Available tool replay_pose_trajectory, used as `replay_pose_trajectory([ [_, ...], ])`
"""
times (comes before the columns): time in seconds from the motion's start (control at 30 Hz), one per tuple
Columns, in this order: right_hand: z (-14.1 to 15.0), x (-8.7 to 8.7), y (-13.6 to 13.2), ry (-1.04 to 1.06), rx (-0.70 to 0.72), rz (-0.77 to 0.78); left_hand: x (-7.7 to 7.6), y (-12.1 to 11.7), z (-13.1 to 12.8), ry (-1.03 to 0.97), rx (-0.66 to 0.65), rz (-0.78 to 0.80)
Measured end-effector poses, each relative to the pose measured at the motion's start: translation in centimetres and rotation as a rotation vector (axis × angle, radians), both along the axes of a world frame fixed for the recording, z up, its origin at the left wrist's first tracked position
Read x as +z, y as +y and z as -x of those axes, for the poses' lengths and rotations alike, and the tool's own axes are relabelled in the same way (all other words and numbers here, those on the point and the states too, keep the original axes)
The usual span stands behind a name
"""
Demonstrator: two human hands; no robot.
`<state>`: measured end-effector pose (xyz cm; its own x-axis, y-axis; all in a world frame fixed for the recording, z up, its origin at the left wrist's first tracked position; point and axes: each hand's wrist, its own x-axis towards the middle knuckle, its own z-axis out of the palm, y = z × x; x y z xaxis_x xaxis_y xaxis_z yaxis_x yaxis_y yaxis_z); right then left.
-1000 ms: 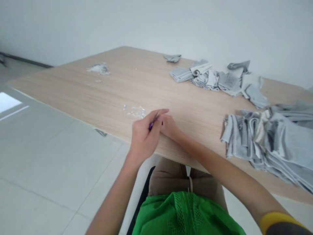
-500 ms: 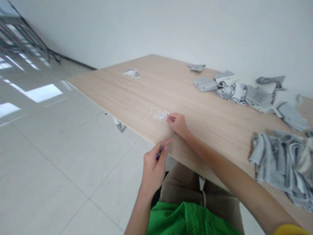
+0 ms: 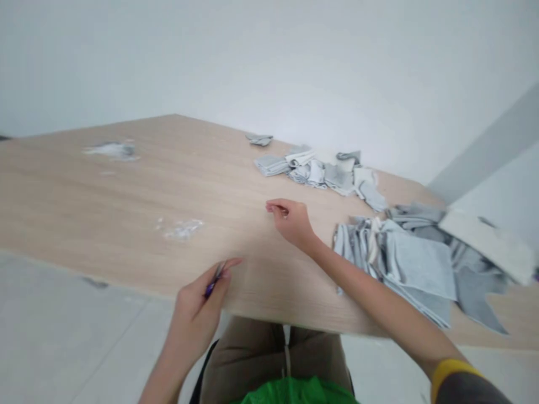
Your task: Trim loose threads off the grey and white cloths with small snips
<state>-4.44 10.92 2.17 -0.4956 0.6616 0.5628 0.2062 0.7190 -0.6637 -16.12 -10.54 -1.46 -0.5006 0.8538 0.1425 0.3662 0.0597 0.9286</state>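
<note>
We find a slim purple tool (image 3: 210, 289), dark-tipped, grasped in the left hand (image 3: 199, 306); right hand (image 3: 292, 221) curled, contents unclear; pale wooden table (image 3: 227, 219), white wall (image 3: 261, 67)

The left forearm (image 3: 168, 367) slants toward one o'clock, the left hand (image 3: 225, 267) curled closed with its forefinger (image 3: 232, 262) extended toward two. The right forearm (image 3: 370, 300) slants toward ten o'clock, the right hand (image 3: 269, 207) loosely curled, fingertips (image 3: 269, 202) drawn together toward nine.

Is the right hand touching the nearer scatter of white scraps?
Apart. The head view shows wooden tabletop between the right hand and the nearer scatter of white scraps.
</note>
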Motion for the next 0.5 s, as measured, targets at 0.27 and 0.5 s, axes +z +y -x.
replay_pose_trajectory([
  [0.27, -20.0, 9.8, 5.1, 0.049, -0.429, -0.121, 3.0, 14.4, -5.2, 0.182, -0.411, -0.024],
  [0.5, -32.6, 11.8, 12.5, -0.367, -0.761, -0.154, -1.6, 25.0, -7.8, 0.158, -0.506, -0.053],
])
